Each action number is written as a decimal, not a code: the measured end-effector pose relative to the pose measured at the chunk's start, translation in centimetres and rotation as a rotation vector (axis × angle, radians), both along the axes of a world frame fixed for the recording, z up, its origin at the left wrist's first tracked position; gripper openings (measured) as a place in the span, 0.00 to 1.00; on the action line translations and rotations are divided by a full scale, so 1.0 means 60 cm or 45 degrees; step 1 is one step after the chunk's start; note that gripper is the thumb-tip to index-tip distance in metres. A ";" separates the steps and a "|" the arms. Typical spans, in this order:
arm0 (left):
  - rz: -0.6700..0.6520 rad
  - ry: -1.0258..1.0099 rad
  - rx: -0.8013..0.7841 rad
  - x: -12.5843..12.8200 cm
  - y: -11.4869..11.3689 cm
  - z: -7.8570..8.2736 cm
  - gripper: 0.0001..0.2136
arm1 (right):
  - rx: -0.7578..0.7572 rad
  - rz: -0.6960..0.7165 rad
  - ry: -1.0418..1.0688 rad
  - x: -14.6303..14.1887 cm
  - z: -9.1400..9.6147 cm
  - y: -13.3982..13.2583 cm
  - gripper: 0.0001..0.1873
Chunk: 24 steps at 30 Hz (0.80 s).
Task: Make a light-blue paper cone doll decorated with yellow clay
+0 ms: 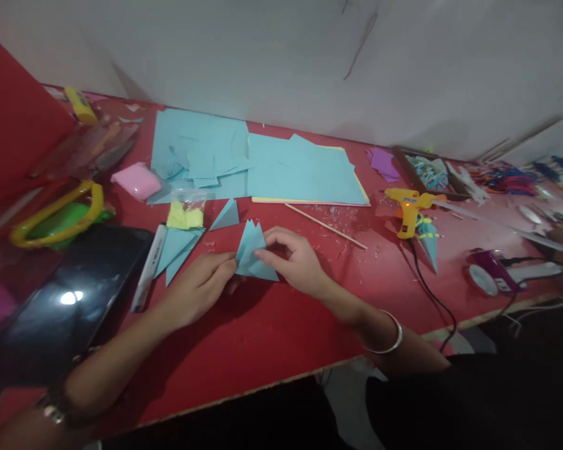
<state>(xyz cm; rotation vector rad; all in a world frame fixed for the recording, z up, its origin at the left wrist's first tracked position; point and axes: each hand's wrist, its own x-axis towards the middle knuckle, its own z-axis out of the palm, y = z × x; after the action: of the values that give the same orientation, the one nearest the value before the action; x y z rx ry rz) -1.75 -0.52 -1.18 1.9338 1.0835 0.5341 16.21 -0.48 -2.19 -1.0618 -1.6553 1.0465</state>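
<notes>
A folded light-blue paper piece (253, 250) with pointed tips lies on the red table (263, 337). My left hand (199, 287) pinches its left edge with closed fingers. My right hand (293, 259), a silver bangle on the wrist, presses and grips the paper's right side with curled fingers. Other folded blue triangles (178, 247) lie just left of my hands, with one small triangle (226, 215) behind them.
Blue paper sheets (258, 162) cover the back of the table. A yellow glue gun (410, 209) with a black cord stands at right, a thin wooden stick (326, 226) near it. A white marker (149, 267), a dark tablet (70, 300), a pink pouch (137, 180) and yellow paper (185, 215) lie at left.
</notes>
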 end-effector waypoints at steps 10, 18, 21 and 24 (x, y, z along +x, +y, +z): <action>-0.008 0.091 0.041 0.003 0.001 -0.008 0.20 | -0.225 0.062 0.269 -0.009 -0.007 -0.004 0.17; 0.010 0.103 -0.069 0.000 -0.001 -0.003 0.23 | -0.363 0.160 -0.154 -0.003 -0.009 -0.006 0.14; 0.039 0.082 -0.115 0.001 -0.001 0.000 0.24 | -0.298 0.096 -0.236 -0.002 -0.005 -0.008 0.15; 0.072 0.041 -0.152 0.002 0.000 0.001 0.25 | -0.267 0.091 -0.276 0.000 0.001 -0.008 0.14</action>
<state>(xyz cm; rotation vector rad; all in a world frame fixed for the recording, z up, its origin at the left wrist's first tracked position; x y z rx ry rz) -1.65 -0.51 -1.10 1.8184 1.1670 0.4602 16.19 -0.97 -2.15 -1.2997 -1.7948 1.2071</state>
